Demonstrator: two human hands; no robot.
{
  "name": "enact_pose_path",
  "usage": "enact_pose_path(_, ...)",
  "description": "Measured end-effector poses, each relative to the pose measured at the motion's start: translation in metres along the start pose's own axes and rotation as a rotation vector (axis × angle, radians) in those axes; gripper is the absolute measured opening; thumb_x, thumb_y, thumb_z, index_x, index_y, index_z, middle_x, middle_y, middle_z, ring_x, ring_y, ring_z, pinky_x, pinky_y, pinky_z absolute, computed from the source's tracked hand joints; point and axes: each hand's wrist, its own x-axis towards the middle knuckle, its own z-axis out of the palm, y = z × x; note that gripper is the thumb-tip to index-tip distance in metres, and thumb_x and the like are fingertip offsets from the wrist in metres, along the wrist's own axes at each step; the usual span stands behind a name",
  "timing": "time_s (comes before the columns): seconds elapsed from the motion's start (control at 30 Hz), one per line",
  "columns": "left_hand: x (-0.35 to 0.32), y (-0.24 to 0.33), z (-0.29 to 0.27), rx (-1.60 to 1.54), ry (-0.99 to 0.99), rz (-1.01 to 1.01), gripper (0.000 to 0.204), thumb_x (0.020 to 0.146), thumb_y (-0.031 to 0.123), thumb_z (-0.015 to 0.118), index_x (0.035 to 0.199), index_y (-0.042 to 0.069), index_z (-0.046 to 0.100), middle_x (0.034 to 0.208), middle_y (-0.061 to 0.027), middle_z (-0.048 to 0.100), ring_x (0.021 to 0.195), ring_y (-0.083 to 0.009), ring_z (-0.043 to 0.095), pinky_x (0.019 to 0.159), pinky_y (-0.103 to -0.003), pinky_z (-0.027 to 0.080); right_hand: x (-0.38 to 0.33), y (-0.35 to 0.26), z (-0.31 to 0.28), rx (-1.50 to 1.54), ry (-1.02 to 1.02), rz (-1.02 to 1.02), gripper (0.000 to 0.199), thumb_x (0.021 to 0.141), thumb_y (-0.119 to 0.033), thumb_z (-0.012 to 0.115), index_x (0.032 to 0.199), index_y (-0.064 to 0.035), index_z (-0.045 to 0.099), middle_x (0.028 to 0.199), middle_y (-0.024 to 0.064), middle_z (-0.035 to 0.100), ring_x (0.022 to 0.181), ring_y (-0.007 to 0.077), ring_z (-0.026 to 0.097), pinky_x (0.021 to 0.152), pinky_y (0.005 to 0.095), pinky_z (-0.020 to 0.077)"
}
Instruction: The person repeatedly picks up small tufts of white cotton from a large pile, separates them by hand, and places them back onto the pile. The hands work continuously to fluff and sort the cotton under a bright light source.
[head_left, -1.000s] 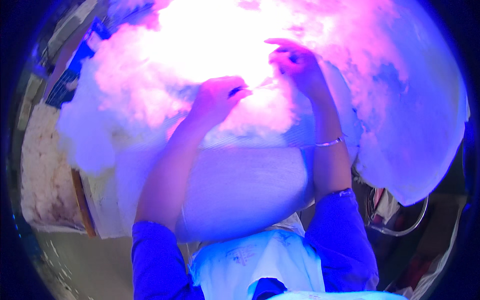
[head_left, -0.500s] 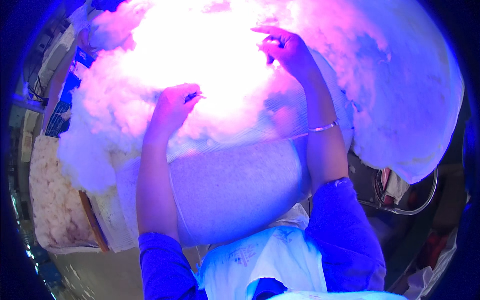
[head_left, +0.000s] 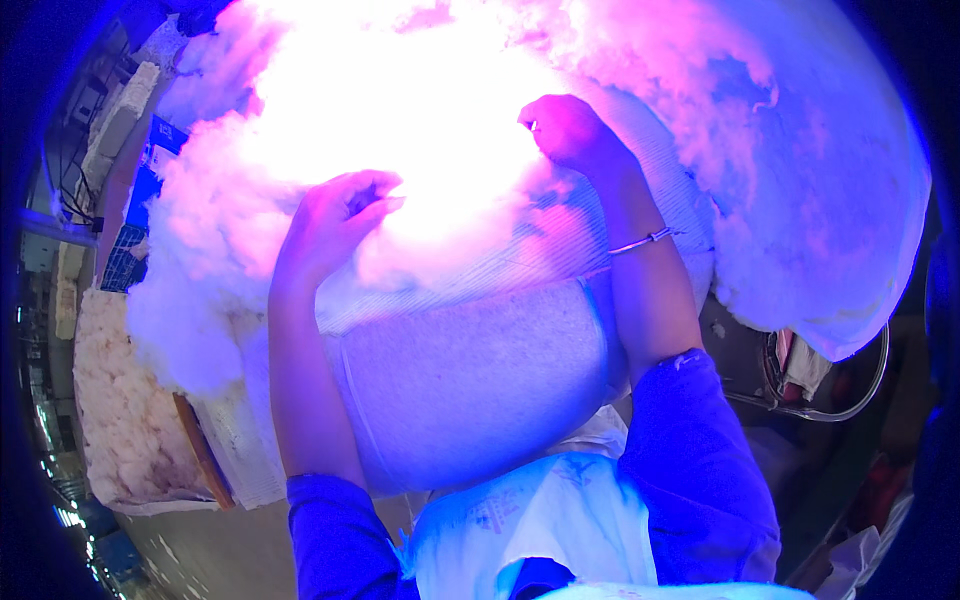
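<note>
A deep, fluffy mass of pale fibre, like fleece or wadding, lies before me, washed out at its middle by strong pink and white glare. At its left part my left hand hovers by the glare, thumb and bent fingers apart, nothing visible between them. Farther up and to the right, my right hand has its fingers curled together, with a bright spot at the fingertips. Glare hides what they grip. Ribbed pale cloth shows under the fibre, over a rounded, padded front edge.
More fluff spreads over a pale sheet on the right. A tan, tufted pad and a wooden strip are at the left. A curved metal tube stands low on the right. Blue packages lie at the far left.
My right hand has come down a little, and its extended finger has curled in. My left hand's thumb and fingers have parted from a pinch. The view has shifted slightly.
</note>
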Motion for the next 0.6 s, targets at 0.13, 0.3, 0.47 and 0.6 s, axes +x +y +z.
enact_pose_path(0.13,-0.003,0.029,0.033,0.127,-0.002,0.471,0.022,0.077,0.009,0.068,0.099,0.005,0.067,0.092,-0.0053,0.066,0.085,-0.0174,0.061,0.078,-0.031,0.050,0.006,-0.001,0.004,-0.076,0.052,-0.031,0.017,0.078,-0.014,0.055,0.089,-0.0085,0.066,0.084,0.0142,0.067,0.082,0.0328,0.063,0.074,0.0417,0.0504)
enact_pose_path(0.3,-0.003,0.023,0.037,0.183,-0.365,0.481,0.015,0.070,0.003,0.065,0.085,0.003,0.067,0.087,-0.0085,0.066,0.087,-0.0234,0.064,0.079,-0.034,0.051,0.012,0.016,-0.011,-0.201,0.024,0.380,0.018,0.080,-0.011,0.056,0.095,-0.0086,0.065,0.088,0.0127,0.066,0.080,0.0308,0.064,0.073,0.0408,0.0501)
enact_pose_path(0.47,-0.006,0.015,0.025,0.138,-0.415,0.378,0.013,0.068,-0.002,0.062,0.080,0.001,0.067,0.085,-0.0091,0.067,0.083,-0.0237,0.064,0.077,-0.034,0.050,0.019,-0.006,-0.027,0.029,0.231,0.319,0.028,0.081,-0.011,0.061,0.109,-0.0094,0.064,0.085,0.0063,0.067,0.073,0.0193,0.064,0.067,0.0329,0.0511)
enact_pose_path(0.6,-0.007,0.014,0.028,0.144,-0.365,0.411,0.013,0.068,-0.001,0.063,0.080,0.001,0.067,0.084,-0.0088,0.066,0.083,-0.0237,0.063,0.077,-0.034,0.050,0.023,-0.047,-0.029,0.777,-0.028,0.234,0.037,0.082,-0.010,0.063,0.118,-0.0092,0.060,0.076,-0.0011,0.061,0.063,0.0072,0.056,0.059,0.0210,0.0466)
